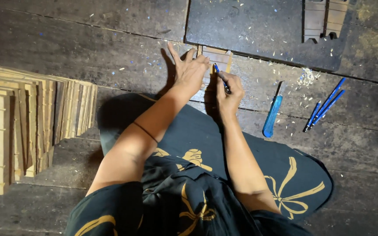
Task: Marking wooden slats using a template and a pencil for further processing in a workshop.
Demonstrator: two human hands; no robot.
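wooden piece (217, 59) | pale, flat on floor | blue pen (222, 79) | tilted

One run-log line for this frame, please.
left hand: pressing small wooden piece | right hand: holding blue pen on it | blue knife: idle on floor

Left hand (190, 70) flat on small wooden panel (217, 59); right hand (228, 94) grips blue pen (222, 79), tip on panel. Blue utility knife (272, 114), three blue pens (324, 106) lie right. Stacked wooden panels (31, 118) left.

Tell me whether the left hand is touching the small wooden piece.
Touching. The head view shows the left hand pressed flat on the small wooden piece, fingers spread, while the right hand holds a blue pen.
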